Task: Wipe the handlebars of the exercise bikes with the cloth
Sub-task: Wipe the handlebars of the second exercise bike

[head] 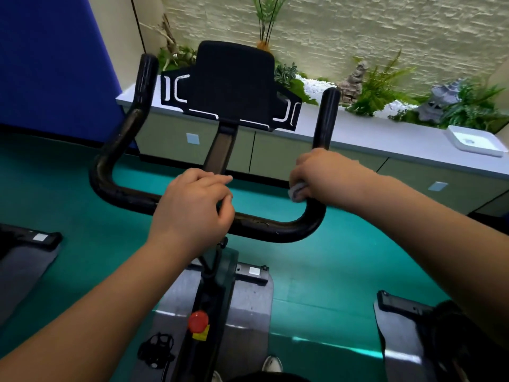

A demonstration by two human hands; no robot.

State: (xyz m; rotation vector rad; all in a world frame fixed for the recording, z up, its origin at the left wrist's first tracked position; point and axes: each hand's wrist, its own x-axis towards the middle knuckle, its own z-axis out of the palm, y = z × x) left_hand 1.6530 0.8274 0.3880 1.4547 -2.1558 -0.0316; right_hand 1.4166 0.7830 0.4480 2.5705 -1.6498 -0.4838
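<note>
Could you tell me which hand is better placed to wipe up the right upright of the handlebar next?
The right hand. It already holds the cloth against the handlebar at the base of that upright, while the left hand grips the crossbar near the middle without a cloth.

Two bare forearms enter from the lower corners, one from 7 o'clock and one from 4 o'clock. No sleeves, cuffs, watch, bracelets or gloves show on either arm; both are uncovered from the frame's edge to the wrists. The left hand [192,205] and the right hand [322,175] are bare as well, with no rings visible and short, unpainted fingernails. At 6 o'clock, along the bottom edge, the toe of a light-coloured shoe [272,363] shows, with a sliver of a second shoe just beside it.
</note>
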